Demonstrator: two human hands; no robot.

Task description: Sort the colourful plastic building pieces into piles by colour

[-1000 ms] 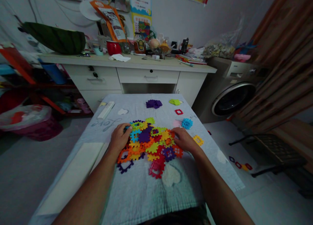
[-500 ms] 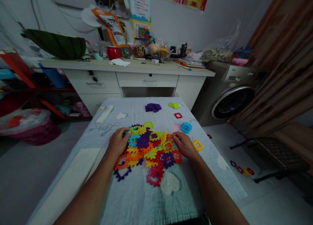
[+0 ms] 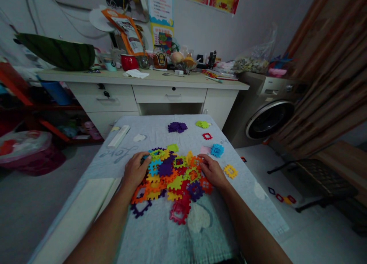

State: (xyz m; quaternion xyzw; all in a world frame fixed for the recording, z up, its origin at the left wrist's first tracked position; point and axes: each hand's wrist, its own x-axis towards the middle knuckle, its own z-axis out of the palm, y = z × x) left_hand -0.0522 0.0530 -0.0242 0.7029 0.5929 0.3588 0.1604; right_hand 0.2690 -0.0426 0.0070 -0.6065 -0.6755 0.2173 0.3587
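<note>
- Right fingers (image 3: pixel 203 157): look pinched on the edge of an orange piece (image 3: pixel 196 162), at the pile's right side. Right hand (image 3: pixel 214 173) comes in from the near right.
- Left hand (image 3: pixel 135 170): curled against the pile's left edge, by a blue piece. Fingertips partly hidden and the view is dim, so can't tell whether they grip or just rest.
- Pile (image 3: pixel 172 175): between both hands on the cloth-covered bench (image 3: pixel 151 241). Mixed toothed squares, overlapping, some solid, some hollow frames.
- Handling, my read: thin plastic, very light, fairly stiff with a little flex. Smooth faces should slide over each other; teeth probably snag neighbours. Hard to break, though narrow frame bars would bend first.
- Hold: thumb and index on a free outer edge, or through a frame's window. Solid ones want an edge pinch. Avoid pressing down mid-pile; layers would skate.
- Further out, same bench: blue stack (image 3: pixel 217 150) and yellow piece (image 3: pixel 230 171) to the right; red frame (image 3: pixel 210 136), lime pieces (image 3: pixel 202 124) and purple stack (image 3: pixel 177 127) toward the far edge.
- Far left: long white box (image 3: pixel 118 136), well apart from the pile.
</note>
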